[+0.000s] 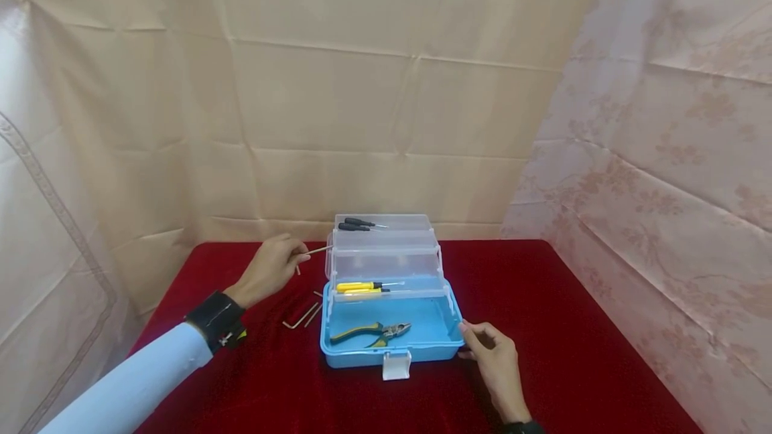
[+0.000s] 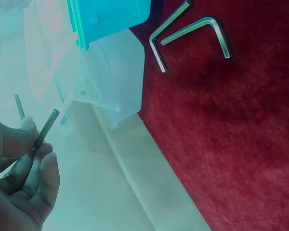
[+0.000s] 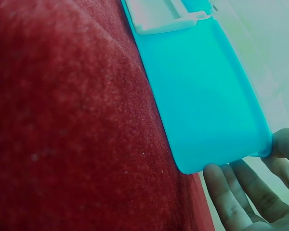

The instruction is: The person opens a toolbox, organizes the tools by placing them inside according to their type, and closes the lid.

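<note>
My left hand (image 1: 271,269) pinches an L-shaped hex key (image 1: 318,250) between thumb and fingers, level with the clear upper trays at the left. In the left wrist view the metal hex key (image 2: 47,128) pokes out past the fingertips. At the front right corner of the blue toolbox (image 1: 356,359), my right hand (image 1: 498,364) grips the rim. Its thumb lies at the top edge and its fingers bear against the outer side wall (image 3: 197,115). The toolbox stands open with its clear trays (image 1: 386,264) raised at the back.
Combination pliers (image 1: 357,332) lie in the toolbox bottom. Yellow-handled screwdrivers (image 1: 358,286) sit in the lower tray, black-handled screwdrivers (image 1: 356,227) at the top. Several hex keys (image 1: 294,324) lie on the red cloth (image 1: 253,380) left of the toolbox. A white latch (image 1: 396,366) hangs in front.
</note>
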A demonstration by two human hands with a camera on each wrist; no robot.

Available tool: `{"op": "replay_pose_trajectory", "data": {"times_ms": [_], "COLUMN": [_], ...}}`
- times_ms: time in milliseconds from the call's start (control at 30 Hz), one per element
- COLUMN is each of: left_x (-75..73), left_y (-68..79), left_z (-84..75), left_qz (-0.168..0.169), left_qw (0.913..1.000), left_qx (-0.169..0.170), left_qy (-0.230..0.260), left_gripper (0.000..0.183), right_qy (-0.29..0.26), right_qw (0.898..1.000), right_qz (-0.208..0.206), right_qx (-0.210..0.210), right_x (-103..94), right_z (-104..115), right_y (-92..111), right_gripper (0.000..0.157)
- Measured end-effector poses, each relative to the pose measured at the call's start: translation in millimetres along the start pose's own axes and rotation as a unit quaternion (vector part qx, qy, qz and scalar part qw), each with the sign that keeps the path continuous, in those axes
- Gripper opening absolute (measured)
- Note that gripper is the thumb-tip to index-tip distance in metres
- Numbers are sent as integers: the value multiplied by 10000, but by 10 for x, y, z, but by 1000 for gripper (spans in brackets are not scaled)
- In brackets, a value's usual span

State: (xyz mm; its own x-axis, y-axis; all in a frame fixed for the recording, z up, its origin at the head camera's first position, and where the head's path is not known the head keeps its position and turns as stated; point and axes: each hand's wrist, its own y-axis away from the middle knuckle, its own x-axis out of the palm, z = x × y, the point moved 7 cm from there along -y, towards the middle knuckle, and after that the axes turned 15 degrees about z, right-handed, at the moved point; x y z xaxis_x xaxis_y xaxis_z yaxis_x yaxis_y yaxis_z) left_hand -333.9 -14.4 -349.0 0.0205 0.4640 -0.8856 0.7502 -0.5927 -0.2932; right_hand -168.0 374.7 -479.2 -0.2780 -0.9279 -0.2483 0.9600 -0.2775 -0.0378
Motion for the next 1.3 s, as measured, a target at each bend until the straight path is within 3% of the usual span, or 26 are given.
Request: {"op": "replay_pose_trajectory", "data": {"times_ms": [600, 833, 1000, 1300], "left_x": [12, 36, 65, 99], "left_y": [-204, -325, -425, -513], "left_z": [-127, -154, -192, -313], "left_qz": [-61, 11, -10, 45], "left_qw": [9996, 9997, 9998, 9983], "left_qx": [266, 228, 213, 494], "left_qy": [10, 77, -59, -310], "left_gripper": [13, 22, 24, 21], "right_qy": [-2, -42, -55, -234], "right_qw": [10000, 10000, 10000, 9996], "right_qz": [-31, -39, -53, -81], "right_qx": [76, 38, -4, -106], "right_x": [27, 35, 25, 51], "right_z": [-32, -21, -18, -6], "right_y": [-11, -18, -24, -5], "right_gripper": [34, 34, 35, 27]}}
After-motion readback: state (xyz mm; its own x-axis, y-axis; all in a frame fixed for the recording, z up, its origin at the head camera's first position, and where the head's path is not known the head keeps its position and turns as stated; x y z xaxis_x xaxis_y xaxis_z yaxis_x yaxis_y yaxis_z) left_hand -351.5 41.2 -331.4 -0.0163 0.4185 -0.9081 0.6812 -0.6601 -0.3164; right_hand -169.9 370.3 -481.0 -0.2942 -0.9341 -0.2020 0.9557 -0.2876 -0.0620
